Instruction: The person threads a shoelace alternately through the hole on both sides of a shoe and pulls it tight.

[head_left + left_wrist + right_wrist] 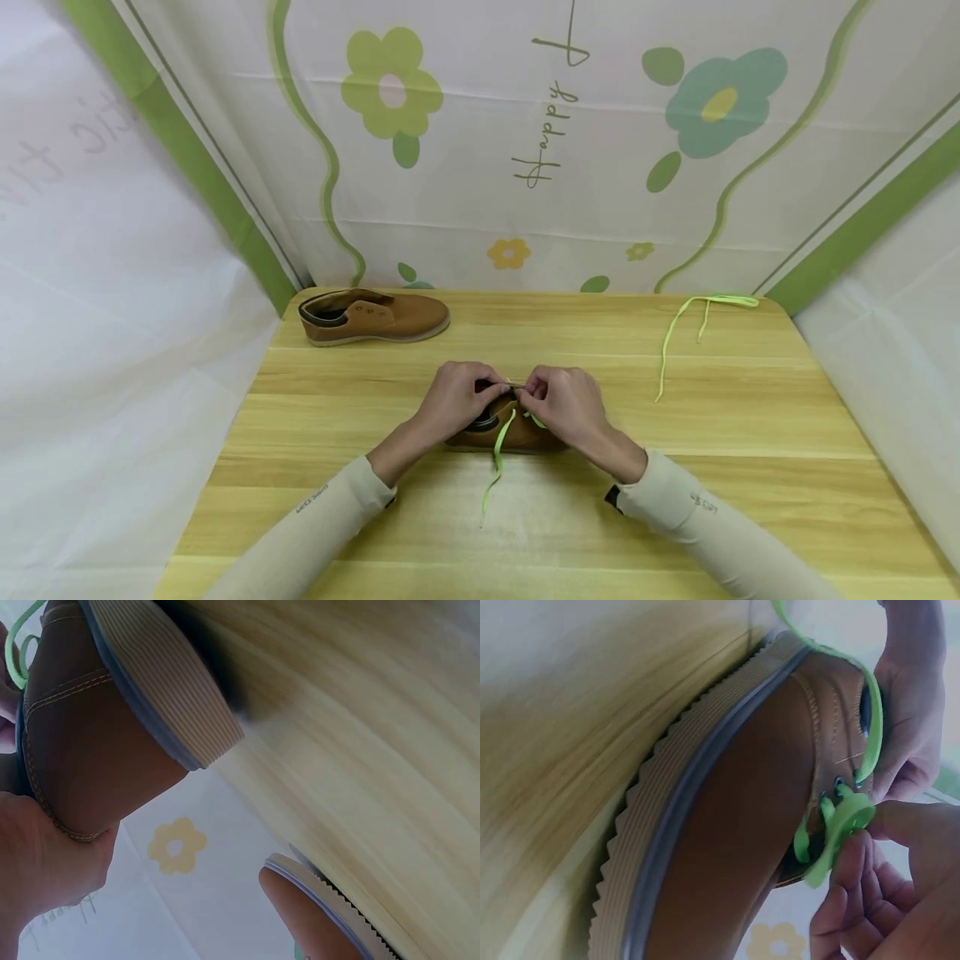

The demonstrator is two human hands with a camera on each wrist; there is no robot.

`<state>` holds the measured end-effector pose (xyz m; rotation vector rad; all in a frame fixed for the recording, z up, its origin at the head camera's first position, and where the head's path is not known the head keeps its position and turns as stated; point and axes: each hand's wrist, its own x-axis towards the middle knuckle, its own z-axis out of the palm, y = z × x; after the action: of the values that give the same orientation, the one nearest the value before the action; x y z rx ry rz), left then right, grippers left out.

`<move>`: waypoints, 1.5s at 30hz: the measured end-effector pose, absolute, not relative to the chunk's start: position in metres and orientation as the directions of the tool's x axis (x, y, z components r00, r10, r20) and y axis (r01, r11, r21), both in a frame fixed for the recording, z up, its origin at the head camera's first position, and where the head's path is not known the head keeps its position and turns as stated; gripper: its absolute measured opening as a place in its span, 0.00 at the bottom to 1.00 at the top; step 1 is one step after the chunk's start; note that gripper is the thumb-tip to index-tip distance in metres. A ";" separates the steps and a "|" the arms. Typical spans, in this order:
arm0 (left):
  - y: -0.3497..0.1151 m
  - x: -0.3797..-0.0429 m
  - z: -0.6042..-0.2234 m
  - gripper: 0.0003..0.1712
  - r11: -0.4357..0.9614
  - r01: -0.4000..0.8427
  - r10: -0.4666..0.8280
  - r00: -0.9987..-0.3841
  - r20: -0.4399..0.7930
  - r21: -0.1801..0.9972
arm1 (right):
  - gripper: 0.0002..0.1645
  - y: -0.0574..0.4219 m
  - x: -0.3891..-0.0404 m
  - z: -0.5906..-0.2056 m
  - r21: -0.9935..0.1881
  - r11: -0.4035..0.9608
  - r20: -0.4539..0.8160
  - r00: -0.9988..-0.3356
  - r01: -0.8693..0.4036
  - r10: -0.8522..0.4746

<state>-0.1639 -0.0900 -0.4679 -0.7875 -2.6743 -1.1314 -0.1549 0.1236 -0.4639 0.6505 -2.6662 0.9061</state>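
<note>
A brown leather shoe (487, 437) sits on the wooden table, toe to the right, with a neon-green shoelace (498, 454) partly threaded through its eyelets. One lace end hangs over its near side onto the tabletop. My left hand (459, 400) pinches the shoe's upper edge by the opening; its fingertips are partly hidden. My right hand (566, 404) is close beside it, fingertips almost meeting the left ones. In the right wrist view the right thumb and finger pinch a loop of the green shoelace (840, 832) next to the eyelets.
A matching brown shoe (375, 321), with no lace in its eyelets, stands at the table's back left. Another neon-green shoelace (675, 325) lies at the back right. A white flowered curtain (465, 200) rises behind the wooden table (750, 500).
</note>
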 end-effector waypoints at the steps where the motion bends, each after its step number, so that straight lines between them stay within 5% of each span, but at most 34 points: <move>1: -0.090 -0.164 -0.468 0.03 0.586 0.517 0.415 -0.853 0.317 0.624 | 0.13 0.124 -0.155 -0.465 -0.500 0.707 0.390 -0.859 -0.501 -0.332; 8: -0.089 -0.162 -0.468 0.01 0.621 0.519 0.413 -0.854 0.318 0.587 | 0.11 0.128 -0.161 -0.468 -0.444 0.680 0.459 -0.800 -0.583 -0.386; 15: -0.089 -0.162 -0.469 0.03 0.634 0.515 0.409 -0.856 0.315 0.576 | 0.06 0.129 -0.167 -0.464 -0.537 0.608 0.324 -0.809 -0.584 -0.491; 35: -0.089 -0.161 -0.470 0.04 0.620 0.526 0.408 -0.850 0.334 0.582 | 0.03 0.125 -0.173 -0.458 -0.832 0.489 0.077 -0.929 -0.261 -0.363; 45: -0.090 -0.160 -0.470 0.02 0.594 0.539 0.407 -0.842 0.355 0.597 | 0.13 0.138 -0.179 -0.452 -0.947 0.311 -0.012 -0.958 -0.081 -0.288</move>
<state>-0.1600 -0.0897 -0.4699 -0.7913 -2.6393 -1.0803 -0.1786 0.1375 -0.4522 0.3826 -2.6829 1.9196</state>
